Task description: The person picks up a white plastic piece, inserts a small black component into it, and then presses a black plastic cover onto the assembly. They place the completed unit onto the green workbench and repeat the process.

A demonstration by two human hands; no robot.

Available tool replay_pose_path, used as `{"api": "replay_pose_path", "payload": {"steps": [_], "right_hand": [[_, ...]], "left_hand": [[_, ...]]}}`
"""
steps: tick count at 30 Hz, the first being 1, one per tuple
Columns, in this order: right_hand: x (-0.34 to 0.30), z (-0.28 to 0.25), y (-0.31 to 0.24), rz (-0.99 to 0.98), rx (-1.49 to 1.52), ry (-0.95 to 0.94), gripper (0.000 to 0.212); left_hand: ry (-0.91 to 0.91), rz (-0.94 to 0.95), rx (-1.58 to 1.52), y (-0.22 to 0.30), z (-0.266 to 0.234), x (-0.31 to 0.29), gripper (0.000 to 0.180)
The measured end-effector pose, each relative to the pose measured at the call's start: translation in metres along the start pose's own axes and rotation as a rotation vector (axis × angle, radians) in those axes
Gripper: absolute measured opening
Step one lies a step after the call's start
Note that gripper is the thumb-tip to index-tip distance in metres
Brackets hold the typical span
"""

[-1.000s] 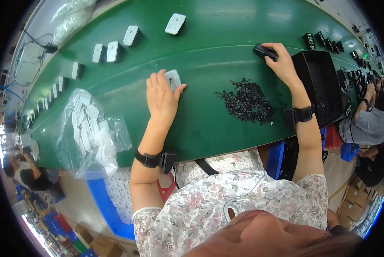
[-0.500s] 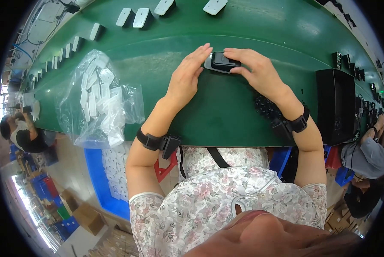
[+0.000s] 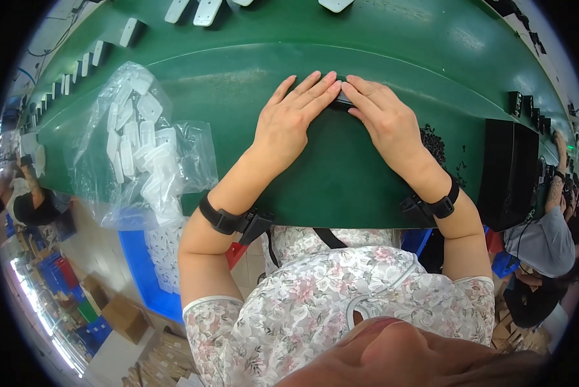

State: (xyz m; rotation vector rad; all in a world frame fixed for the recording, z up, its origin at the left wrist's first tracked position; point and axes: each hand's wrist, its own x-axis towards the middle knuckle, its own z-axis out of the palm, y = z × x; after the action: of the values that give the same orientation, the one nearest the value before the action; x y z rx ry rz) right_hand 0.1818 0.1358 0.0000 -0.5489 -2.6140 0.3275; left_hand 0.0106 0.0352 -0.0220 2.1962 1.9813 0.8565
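A small black housing, mostly covered by my fingers, lies on the green table top in front of me. The earlier picture shows a pale plate under it. My left hand is stretched out flat, its fingertips reaching over the housing's left part. From the other side my right hand bends over the housing, fingers on top and thumb along the near edge. The fingertips of both hands almost meet there. Tiny black parts lie in a loose pile right of my right hand.
A clear plastic bag of white plates lies left on the green table. Black-and-white units stand in a row along the far left. A black bin sits at right, near more black units. Other people work at both sides.
Both hands have closed in over the housing, hiding most of it. My left hand has moved from its side to on top. The whole view has shifted slightly.
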Motion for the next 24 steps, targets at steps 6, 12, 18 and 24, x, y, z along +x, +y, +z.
{"api": "replay_pose_path", "payload": {"steps": [6, 12, 18, 24], "right_hand": [[0.000, 0.005, -0.007, -0.046, -0.170, 0.008, 0.042], [0.001, 0.006, -0.008, -0.067, -0.178, 0.015, 0.042], [0.003, 0.010, -0.010, -0.025, -0.182, 0.068, 0.038], [0.024, -0.003, 0.039, 0.030, 0.363, -0.129, 0.034]], "left_hand": [[-0.066, 0.006, 0.040, -0.004, -0.002, -0.001, 0.060], [-0.074, 0.011, 0.074, -0.005, 0.000, -0.001, 0.058], [-0.064, 0.037, 0.165, -0.005, -0.003, 0.000, 0.053], [0.113, 0.034, 0.061, -0.002, 0.012, 0.020, 0.044]]}}
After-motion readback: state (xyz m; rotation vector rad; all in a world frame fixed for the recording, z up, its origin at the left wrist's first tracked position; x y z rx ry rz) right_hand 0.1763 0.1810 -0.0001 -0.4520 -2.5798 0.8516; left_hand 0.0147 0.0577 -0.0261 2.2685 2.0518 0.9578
